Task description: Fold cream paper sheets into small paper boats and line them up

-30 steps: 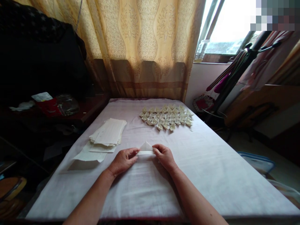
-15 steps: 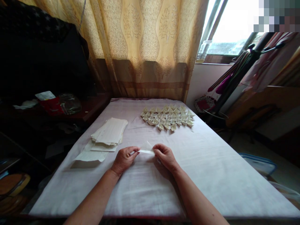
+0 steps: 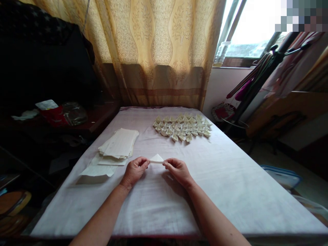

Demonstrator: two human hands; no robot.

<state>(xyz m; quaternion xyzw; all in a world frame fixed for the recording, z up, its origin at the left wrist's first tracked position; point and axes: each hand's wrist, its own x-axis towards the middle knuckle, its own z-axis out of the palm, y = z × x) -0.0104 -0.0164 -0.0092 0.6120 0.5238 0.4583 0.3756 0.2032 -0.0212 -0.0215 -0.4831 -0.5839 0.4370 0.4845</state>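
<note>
A small piece of folded paper [image 3: 156, 158], with a triangular top and a straight band along its lower edge, is held between my two hands above the table. My left hand [image 3: 135, 171] pinches its left end with thumb and fingers. At the opposite end, my right hand [image 3: 178, 170] is closed on the band's right corner. Left of my hands lies a stack of paper sheets [image 3: 119, 142], with a loose sheet [image 3: 98, 166] jutting out toward me. Beyond my right hand, several folded paper boats [image 3: 183, 127] stand close together in rows.
A pale cloth covers the table [image 3: 230, 201]. At the left, a dark side stand carries a glass jar [image 3: 74, 113] and a red container [image 3: 53, 115]. A patterned curtain [image 3: 159, 44] hangs behind the table. On the right are a coat rack [image 3: 258, 78] and a blue-rimmed plastic box [image 3: 280, 176].
The folded paper has turned to face me more squarely, its triangle now showing flat above the band. Both hands have drawn slightly closer together, gripping its two ends.
</note>
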